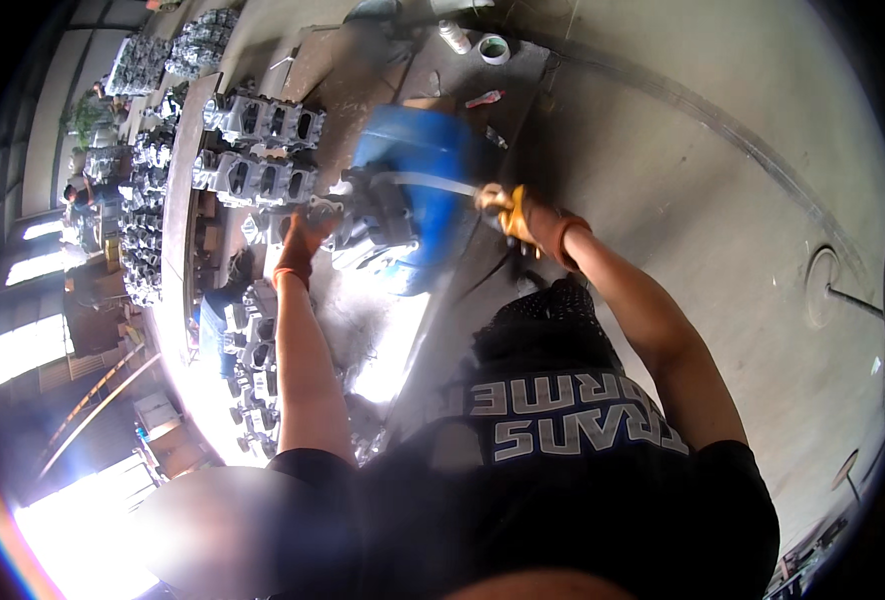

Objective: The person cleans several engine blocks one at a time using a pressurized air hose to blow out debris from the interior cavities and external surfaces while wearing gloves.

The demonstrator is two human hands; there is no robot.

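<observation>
From the head view I look down over a dark printed shirt [563, 430] and two bare forearms reaching forward to a cluttered tabletop [363, 60].

My left hand [301, 243], in an orange-cuffed work glove, is pressed against the left side of a grey cast-metal engine part [378, 215], fingers curled onto its edge. That part sits on top of a blue drum [433, 160] lying across the tabletop, roughly at the middle of the picture.

My right hand [528, 220], gloved in yellow and orange, is clamped around the end of a long pale metal bar [423, 183]. The bar runs leftward from the fist across the blue drum to the top of the engine part (how it meets the casting is blurred, so I cannot tell the exact contact). The two hands are well apart, one at each side of the part.

To the left, rows of similar grey castings [263, 150] lie on the tabletop, and more are stacked on racks [143, 200] farther left. Near the top edge lie a roll of white tape [494, 48], a small white bottle [454, 37] and a red-handled tool [485, 98]. The concrete floor [723, 250] spreads out to the right, bright glare washing out the lower left.
</observation>
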